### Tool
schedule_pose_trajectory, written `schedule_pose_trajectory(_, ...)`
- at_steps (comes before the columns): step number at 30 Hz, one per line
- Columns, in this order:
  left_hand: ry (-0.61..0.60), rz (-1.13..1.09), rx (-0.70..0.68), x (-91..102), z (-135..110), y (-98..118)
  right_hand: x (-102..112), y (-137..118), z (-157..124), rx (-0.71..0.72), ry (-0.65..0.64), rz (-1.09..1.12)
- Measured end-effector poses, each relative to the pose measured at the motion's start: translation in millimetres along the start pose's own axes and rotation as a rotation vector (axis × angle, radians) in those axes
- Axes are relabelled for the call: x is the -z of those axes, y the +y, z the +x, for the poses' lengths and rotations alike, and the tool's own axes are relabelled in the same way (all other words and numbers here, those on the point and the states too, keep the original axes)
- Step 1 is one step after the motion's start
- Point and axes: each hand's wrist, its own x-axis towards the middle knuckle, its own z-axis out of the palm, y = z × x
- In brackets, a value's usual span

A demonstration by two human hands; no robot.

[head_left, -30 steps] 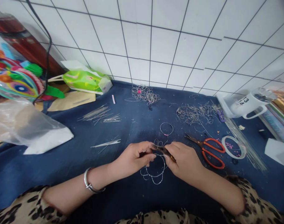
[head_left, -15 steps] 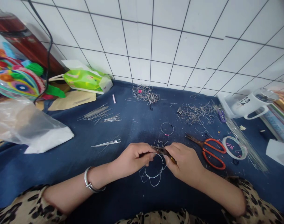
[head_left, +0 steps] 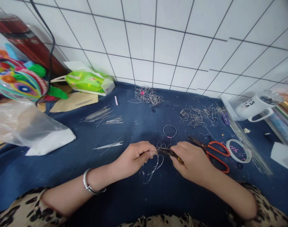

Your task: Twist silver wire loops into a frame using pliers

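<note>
My left hand (head_left: 134,156) pinches the top of a looped silver wire shape (head_left: 151,167) that hangs down to the blue cloth. My right hand (head_left: 191,160) is closed round small dark pliers (head_left: 167,151) whose tip meets the wire right beside my left fingertips. Both hands work low over the middle of the blue cloth (head_left: 125,195). A silver bangle sits on my left wrist. A small wire ring with pink beads (head_left: 169,130) lies just beyond the hands.
Orange-handled scissors (head_left: 211,149) lie to the right of my right hand, next to a round clear lid with pink beads (head_left: 238,150). Wire tangles (head_left: 148,95) (head_left: 197,115) and straight wire bundles (head_left: 101,116) lie further back. A plastic bag (head_left: 27,129) sits left, a white mug (head_left: 254,107) right.
The wire shape has turned from lying flat and round to hanging edge-on. My right hand and the pliers have shifted slightly right and up.
</note>
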Motion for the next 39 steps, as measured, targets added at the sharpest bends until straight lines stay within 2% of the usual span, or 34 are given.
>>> schedule_pose_trajectory(4,0.008,-0.048,0.015,3.0,1,-1,7,9,3,0.051,0.023,-0.044)
schedule_pose_trajectory(11,-0.052,-0.160,0.048,4.3,3,-1,4,16,6,0.072,0.033,-0.036)
schedule_pose_trajectory(17,-0.129,-0.151,0.032,4.0,2,-2,0,16,6,0.098,0.059,-0.080)
schedule_pose_trajectory(22,-0.137,-0.126,0.028,4.4,2,-1,-6,18,4,0.141,0.067,-0.112)
schedule_pose_trajectory(31,-0.040,0.007,0.026,1.1,0,0,-13,17,2,0.102,0.094,-0.163)
schedule_pose_trajectory(39,0.062,0.257,-0.132,-0.9,0,-5,-13,17,1,0.091,0.094,-0.162)
